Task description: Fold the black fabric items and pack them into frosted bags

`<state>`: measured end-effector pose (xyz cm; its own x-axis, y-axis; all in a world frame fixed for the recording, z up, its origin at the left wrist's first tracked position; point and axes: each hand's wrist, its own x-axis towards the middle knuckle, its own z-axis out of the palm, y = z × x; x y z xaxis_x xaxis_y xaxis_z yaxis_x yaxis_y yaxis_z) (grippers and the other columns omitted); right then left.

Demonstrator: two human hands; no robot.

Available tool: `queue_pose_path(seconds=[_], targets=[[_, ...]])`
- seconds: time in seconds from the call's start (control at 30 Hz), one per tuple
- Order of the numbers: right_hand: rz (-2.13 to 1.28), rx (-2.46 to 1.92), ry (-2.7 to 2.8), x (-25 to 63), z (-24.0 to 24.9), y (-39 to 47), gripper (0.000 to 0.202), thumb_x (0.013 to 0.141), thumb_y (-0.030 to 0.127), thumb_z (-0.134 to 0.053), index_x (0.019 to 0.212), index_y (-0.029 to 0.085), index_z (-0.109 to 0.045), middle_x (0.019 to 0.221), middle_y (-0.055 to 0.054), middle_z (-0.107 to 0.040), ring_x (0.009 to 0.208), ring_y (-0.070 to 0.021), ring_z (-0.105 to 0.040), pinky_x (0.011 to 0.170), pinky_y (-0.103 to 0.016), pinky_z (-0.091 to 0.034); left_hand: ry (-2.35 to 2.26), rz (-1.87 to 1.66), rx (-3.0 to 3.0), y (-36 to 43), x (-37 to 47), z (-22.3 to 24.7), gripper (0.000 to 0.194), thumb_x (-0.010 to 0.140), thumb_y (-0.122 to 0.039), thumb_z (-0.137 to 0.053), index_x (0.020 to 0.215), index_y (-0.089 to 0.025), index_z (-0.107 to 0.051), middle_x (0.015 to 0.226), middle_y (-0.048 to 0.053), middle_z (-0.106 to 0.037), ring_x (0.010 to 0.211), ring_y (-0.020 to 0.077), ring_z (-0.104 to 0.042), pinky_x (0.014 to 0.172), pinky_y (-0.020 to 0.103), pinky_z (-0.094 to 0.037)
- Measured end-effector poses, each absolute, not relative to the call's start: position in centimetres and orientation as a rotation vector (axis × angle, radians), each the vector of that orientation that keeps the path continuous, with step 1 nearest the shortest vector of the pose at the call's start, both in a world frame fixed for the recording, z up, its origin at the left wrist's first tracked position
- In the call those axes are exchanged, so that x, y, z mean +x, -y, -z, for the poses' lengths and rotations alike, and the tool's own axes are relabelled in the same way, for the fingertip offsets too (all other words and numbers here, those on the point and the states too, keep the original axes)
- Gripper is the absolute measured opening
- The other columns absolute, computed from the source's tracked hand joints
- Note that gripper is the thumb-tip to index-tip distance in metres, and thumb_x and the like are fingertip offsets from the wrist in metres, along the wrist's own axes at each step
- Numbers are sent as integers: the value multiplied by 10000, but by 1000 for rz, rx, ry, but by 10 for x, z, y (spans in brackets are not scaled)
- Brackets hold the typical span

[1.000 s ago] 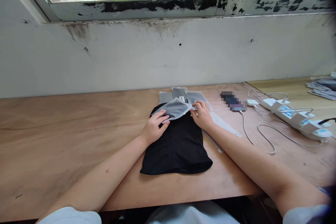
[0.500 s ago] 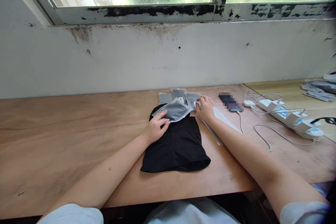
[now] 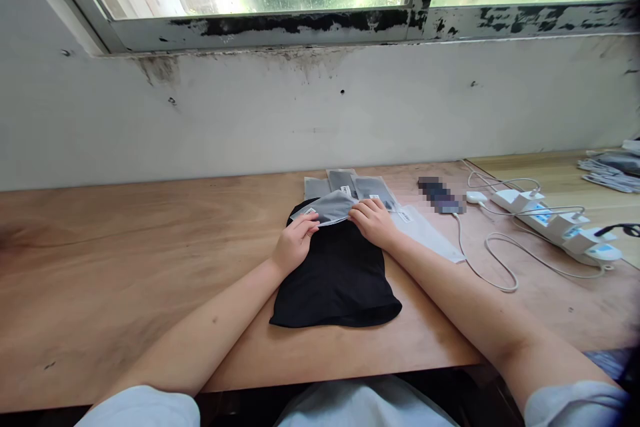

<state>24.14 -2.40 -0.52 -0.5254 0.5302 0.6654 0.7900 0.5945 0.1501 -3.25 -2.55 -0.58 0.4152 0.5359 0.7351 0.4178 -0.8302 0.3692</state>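
A frosted plastic bag (image 3: 330,207) with something dark inside lies across the top of a black cloth garment (image 3: 335,280). My left hand (image 3: 295,240) pinches the bag's left end, near a small white label. On its right end, the fingers of my right hand (image 3: 373,220) are closed on the near edge. The garment is spread flat on the table below both hands, its wide hem toward me. Behind the bag lie several similar filled bags (image 3: 341,179) with labels. An empty-looking clear bag (image 3: 430,233) rests under and beyond my right forearm.
To the right are a phone (image 3: 440,195), partly blurred out, and a white power strip (image 3: 555,227) with chargers. A white cable (image 3: 487,280) loops across the wooden table (image 3: 125,280). More packed bags (image 3: 607,170) are stacked at the far right. A wall with a window stands behind.
My right hand has moved left and nearer, from the bags behind to the right end of the front bag. That bag now looks flatter and narrower. My left hand's fingers have drawn together on it.
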Motion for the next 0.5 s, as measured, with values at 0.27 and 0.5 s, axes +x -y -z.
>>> queue_pose_path(seconds=[0.27,0.5], targets=[[550,-1239,2177,243,4,24,228,1017,224,-452,1053,237,-676,1095,-87,-695,1031,-259,-555,929,-394,-371,-889,-1513,2480,24,-33,7,210,1020,-234,-494,1087,-239,-693,1137,54,-725,1167,202,-665,1075,439,-514],[422,-1360,2090,249,12,18,265,1003,194,-436,1123,234,-669,1159,-110,-670,1030,-260,-587,897,-383,-445,-1018,-1549,2379,21,-35,5,235,1020,-330,-497,1009,-237,-713,1079,64,-713,1075,206,-678,979,425,-565]])
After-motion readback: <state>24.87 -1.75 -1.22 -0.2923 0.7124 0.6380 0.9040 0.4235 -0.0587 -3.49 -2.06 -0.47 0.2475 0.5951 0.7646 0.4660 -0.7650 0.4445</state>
